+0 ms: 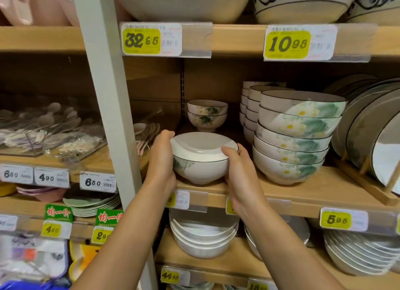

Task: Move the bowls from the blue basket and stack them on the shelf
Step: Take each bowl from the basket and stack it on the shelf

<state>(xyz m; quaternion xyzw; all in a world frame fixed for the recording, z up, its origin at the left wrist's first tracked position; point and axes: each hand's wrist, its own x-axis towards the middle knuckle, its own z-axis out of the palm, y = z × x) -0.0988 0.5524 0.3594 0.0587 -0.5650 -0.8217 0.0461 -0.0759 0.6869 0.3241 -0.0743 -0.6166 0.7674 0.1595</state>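
Five stacked floral bowls, two small bowls

A glossy, smooth ceramic bowl with a thin dark rim line is seen. Pale matt wood is shown by the shelf. At 3 o'clock, a stack of glazed bowls is finished with green painted flowers. Price labels look like paper under clear plastic.
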